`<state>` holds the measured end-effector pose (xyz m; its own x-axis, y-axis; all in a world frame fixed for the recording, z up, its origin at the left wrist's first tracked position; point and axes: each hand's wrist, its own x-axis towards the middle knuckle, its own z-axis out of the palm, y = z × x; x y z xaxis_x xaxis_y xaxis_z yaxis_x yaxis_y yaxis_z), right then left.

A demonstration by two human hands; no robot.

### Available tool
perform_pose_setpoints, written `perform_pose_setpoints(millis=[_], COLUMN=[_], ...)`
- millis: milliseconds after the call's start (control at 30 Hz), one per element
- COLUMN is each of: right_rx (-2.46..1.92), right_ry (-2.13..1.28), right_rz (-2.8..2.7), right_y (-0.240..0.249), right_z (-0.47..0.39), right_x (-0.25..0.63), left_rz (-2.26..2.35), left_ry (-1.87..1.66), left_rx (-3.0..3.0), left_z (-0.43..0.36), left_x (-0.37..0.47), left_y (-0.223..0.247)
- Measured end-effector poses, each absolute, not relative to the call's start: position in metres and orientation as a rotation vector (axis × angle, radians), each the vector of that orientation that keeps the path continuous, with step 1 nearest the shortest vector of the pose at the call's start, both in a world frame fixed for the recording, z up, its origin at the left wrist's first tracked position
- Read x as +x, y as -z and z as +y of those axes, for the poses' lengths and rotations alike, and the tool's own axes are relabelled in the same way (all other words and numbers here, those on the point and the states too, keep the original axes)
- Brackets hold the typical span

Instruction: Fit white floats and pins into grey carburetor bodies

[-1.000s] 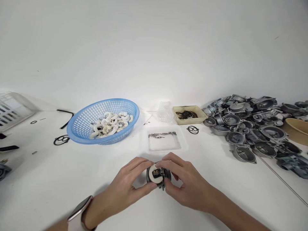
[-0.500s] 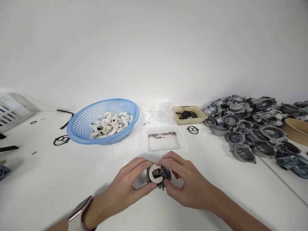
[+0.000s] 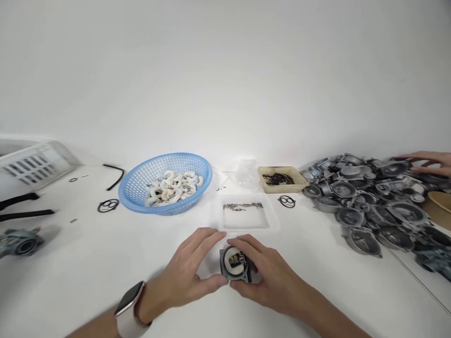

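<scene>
A grey metal carburetor body (image 3: 225, 270) stands on the white table in front of me, its round open side facing up. Set inside its rim is a white C-shaped float (image 3: 234, 269), with brass jets in the middle. My right hand (image 3: 266, 267) grips the carburetor from the right, thumb at the near edge and fingers over the far edge. At the left side, my left hand (image 3: 192, 267) is open; its thumb tip is at the body's near left corner, while the index finger stays apart from it.
A blue basket (image 3: 132, 206) holds many white floats. Beyond the carburetor are a clear tray (image 3: 246, 224) of small metal pins and a cream tray (image 3: 284, 188) of black gaskets. Metal bowls (image 3: 364, 241) are heaped at right, where another person's hand (image 3: 428, 162) reaches in.
My left index finger has lifted off the carburetor, and my left hand has opened. The body has turned slightly in my right hand. The camera view shifted, and another person's hand appeared at right.
</scene>
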<state>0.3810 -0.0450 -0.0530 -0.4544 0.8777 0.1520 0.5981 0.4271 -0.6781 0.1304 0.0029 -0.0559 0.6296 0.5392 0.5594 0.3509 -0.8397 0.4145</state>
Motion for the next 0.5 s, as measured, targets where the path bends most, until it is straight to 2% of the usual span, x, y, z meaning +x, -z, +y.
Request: perform_pose_setpoints(millis=[133, 233, 367, 500], right_rx=[-1.170, -1.175, -1.259, -1.285], right_ry=[-0.673, -0.632, -0.564, -0.501], right_rz=[-2.210, -2.208, -2.175, -2.166], right_y=[0.064, 0.070, 0.075, 0.075], right_z=[-0.044, -0.044, -0.047, -0.049], right_x=[0.383, 0.383, 0.380, 0.377], left_rz=[0.867, 1.191, 1.853, 2.369], left_ry=[-1.432, -1.648, -1.613, -1.419], left_rx=[2.652, 2.580, 2.519, 2.306], left_z=[0.004, 0.008, 0.023, 0.028], left_x=[0.119, 0.093, 0.022, -0.070], left_y=[0.027, 0.013, 0.005, -0.015])
